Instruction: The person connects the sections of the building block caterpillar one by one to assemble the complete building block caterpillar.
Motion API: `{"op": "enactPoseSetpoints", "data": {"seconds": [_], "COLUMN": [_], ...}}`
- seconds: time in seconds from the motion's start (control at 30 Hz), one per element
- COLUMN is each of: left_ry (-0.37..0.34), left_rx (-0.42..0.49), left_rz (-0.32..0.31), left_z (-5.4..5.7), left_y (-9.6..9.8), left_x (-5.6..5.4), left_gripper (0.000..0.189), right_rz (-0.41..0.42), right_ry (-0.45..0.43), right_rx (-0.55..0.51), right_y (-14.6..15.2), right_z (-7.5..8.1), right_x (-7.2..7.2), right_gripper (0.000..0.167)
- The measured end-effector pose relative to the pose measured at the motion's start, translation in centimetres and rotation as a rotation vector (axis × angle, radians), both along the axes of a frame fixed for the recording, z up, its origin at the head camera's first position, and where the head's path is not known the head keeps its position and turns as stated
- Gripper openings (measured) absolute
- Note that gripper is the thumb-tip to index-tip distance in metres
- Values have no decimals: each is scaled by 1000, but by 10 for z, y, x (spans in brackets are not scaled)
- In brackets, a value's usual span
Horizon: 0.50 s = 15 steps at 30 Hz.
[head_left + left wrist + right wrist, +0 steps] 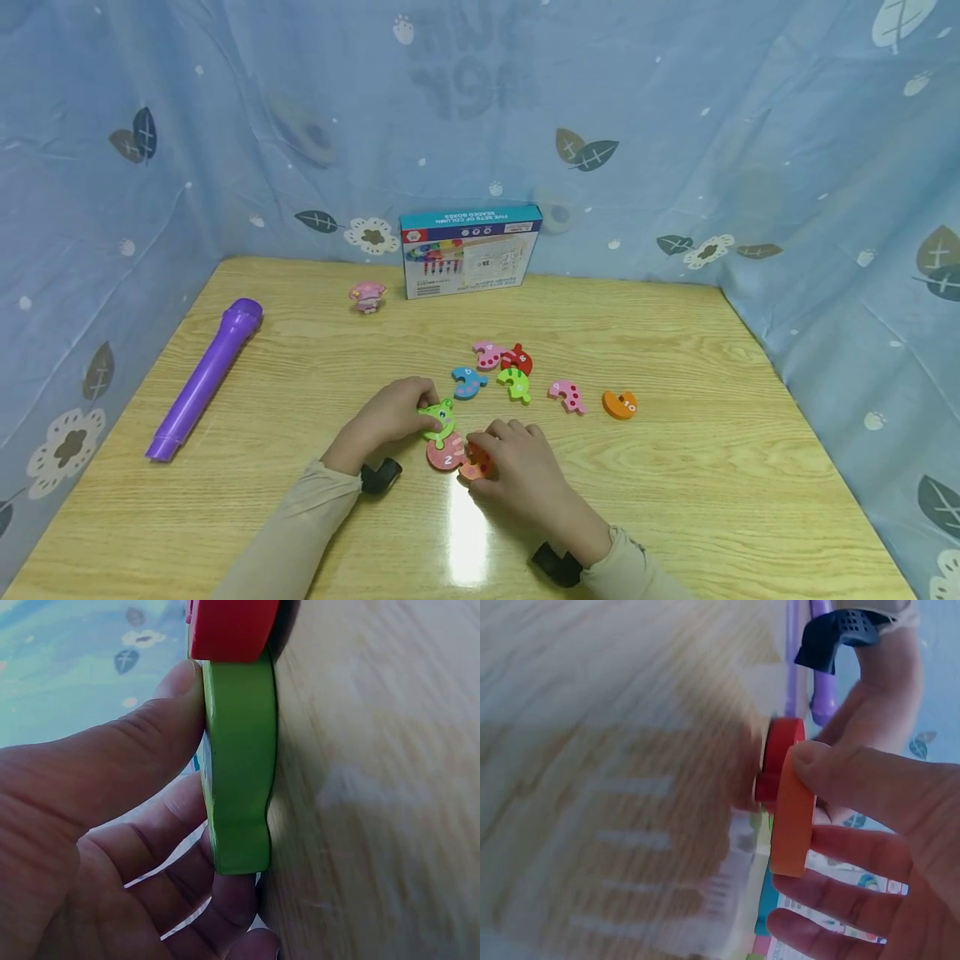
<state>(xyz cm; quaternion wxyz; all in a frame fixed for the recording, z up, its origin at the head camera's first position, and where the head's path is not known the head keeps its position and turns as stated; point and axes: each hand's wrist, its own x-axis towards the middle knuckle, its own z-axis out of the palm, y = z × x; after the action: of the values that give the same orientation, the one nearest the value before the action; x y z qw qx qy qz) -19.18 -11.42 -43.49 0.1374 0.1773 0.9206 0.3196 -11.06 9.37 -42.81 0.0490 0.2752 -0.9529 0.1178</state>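
From my seat, the head view puts the work just below the centre of the frame. My left hand point(393, 412) grips the green face piece point(442, 421), thumb against it; my right hand point(525, 471) pinches the spotted orange piece point(477, 463) between thumb and fingers. Between them, flat on the table point(675, 517), lies the red piece marked 2 point(445, 454), touching both, with no fingers on it that I can see.

That red piece worries me most: a crooked push from the right could swivel it off the green tab. My right fingers cover part of the orange piece, so I can't tell whether it is seated; pressing blind might jam it. Swinging that hand upper right could scatter the pink piece point(567, 396).
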Motion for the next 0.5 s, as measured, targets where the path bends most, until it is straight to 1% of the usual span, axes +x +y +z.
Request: {"op": "enactPoseSetpoints", "data": {"seconds": [0.2,0.4,0.5], "left_ry": [-6,-9,-9], "left_rx": [4,3,4], "left_rz": [5,4,3], "left_z": [1,2,2], "left_y": [0,0,0], "left_x": [0,0,0], "left_gripper": [25,25,25], "right_rz": [-23,-46,-50], "right_ry": [-40,-37,-44], "right_rx": [30,63,74], "right_y": [-7,-12,-12], "right_z": [-1,-3,-4], "right_x": [0,0,-1], "right_gripper": [52,47,51]}}
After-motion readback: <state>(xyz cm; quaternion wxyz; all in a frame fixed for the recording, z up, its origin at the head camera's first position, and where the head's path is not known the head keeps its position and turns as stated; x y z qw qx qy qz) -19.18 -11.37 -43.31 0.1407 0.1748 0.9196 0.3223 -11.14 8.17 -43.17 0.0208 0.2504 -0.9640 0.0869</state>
